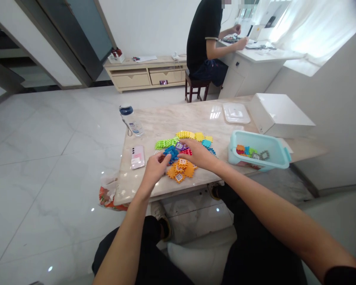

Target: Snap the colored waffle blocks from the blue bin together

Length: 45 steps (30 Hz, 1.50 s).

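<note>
My left hand [154,169] is at the near left of a pile of toothed plastic tiles, thumb and fingers closed on the edge of some blue interlocking tiles [171,152]. My right hand [198,155] reaches over the pile from the right, its fingers apart. Beneath and beside those fingers lie a purple tile [180,146] with a white window piece and red tiles [186,151]. Orange tiles [180,170], some with white window pieces, are heaped nearest me. Lime green tiles [165,143] and yellow tiles [186,135] form rows behind, with teal tiles [207,143] at the right.
On the marble-look table [166,118] stand a water bottle [133,122], a phone [137,157], a clear lid [236,113] and a white box [284,113]. The light-blue bin [275,158] holds several tiles. Beyond, a person [206,43] sits at a desk.
</note>
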{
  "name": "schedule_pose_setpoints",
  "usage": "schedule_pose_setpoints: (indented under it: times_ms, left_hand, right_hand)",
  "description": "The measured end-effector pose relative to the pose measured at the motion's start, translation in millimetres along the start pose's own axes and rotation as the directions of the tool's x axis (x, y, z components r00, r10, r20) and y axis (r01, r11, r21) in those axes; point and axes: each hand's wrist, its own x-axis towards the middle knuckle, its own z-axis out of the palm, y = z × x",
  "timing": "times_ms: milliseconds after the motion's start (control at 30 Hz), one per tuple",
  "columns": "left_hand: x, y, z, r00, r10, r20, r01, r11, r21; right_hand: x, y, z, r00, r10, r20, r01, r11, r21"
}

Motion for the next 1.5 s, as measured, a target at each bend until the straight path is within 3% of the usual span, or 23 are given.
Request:
schedule_pose_setpoints:
  times_ms: [133,267,367,467,567,667,800,933,1000,1067,1200,1267,1367,1433,1500]
  left_hand:
    - [-0.4,4.1,-6.7,0.995,-0.046,0.093,0.038,0.995,0.087]
    - [-1.0,1.2,-2.2,0.984,-0.075,0.16,0.06,0.993,0.1]
    - [1.7,-6.8,-2.2,0.992,-0.106,0.067,0.098,0.989,0.107]
    - [4.0,-13.5,-7.3,0.995,-0.063,-0.079,0.076,0.982,0.174]
    - [2.9,-13.8,-11.7,0.993,-0.016,-0.117,0.041,0.976,0.215]
    - [-0.7,-8.3,-11.8,0.992,0.005,-0.125,0.027,0.968,0.248]
    - [-4.4,0.2,-9.7,0.992,0.016,-0.127,0.02,0.962,0.271]
    - [-5.8,4.8,-9.2,0.993,0.018,-0.114,0.014,0.96,0.278]
    - [-6.4,6.5,-9.1,0.994,0.022,-0.111,0.009,0.962,0.274]
    - [-7.5,8.7,-9.0,0.992,0.03,-0.122,0.005,0.961,0.275]
    - [-10.5,10.3,-7.7,0.991,0.032,-0.132,0.007,0.958,0.288]
    - [-11.9,6.9,-6.0,0.995,0.031,-0.09,-0.004,0.959,0.282]
    - [-11.8,0.2,-1.4,0.999,0.015,-0.05,-0.002,0.966,0.259]
    - [-7.5,-0.1,4.1,0.999,-0.009,-0.054,0.02,0.975,0.222]
    - [-1.9,6.0,11.6,0.996,-0.074,0.046,0.068,0.99,0.122]
  right_hand:
    - [-1.8,-5.9,3.5,0.972,-0.191,0.137,0.202,0.977,-0.074]
    - [5.6,-8.2,0.1,0.951,-0.185,0.248,0.229,0.96,-0.162]
    - [11.8,10.0,-17.6,0.967,-0.08,0.24,0.142,0.957,-0.253]
    - [11.2,43.5,-41.5,0.973,0.137,0.188,-0.048,0.909,-0.414]
    - [3.6,76.0,-58.8,0.943,0.268,0.199,-0.145,0.866,-0.479]
    - [-5.7,95.3,-67.7,0.929,0.296,0.221,-0.167,0.869,-0.466]
    - [-16.1,102.6,-75.1,0.904,0.365,0.222,-0.167,0.781,-0.602]
    - [-25.3,104.5,-71.6,0.801,0.528,0.283,-0.164,0.648,-0.744]
    - [-28.5,105.2,-64.6,0.759,0.567,0.319,-0.156,0.634,-0.758]
    - [-29.9,103.5,-57.8,0.759,0.564,0.326,-0.145,0.634,-0.76]
    - [-27.6,89.6,-61.5,0.813,0.542,0.21,-0.254,0.657,-0.71]
    - [-27.8,82.1,-79.1,0.824,0.558,0.098,-0.392,0.687,-0.612]
    - [-37.3,83.1,-123.2,0.816,0.567,-0.114,-0.551,0.703,-0.45]
    - [-52.3,97.4,-155.8,0.768,0.566,-0.3,-0.639,0.654,-0.404]
    - [-74.2,120.1,-181.8,0.664,0.617,-0.424,-0.748,0.541,-0.385]
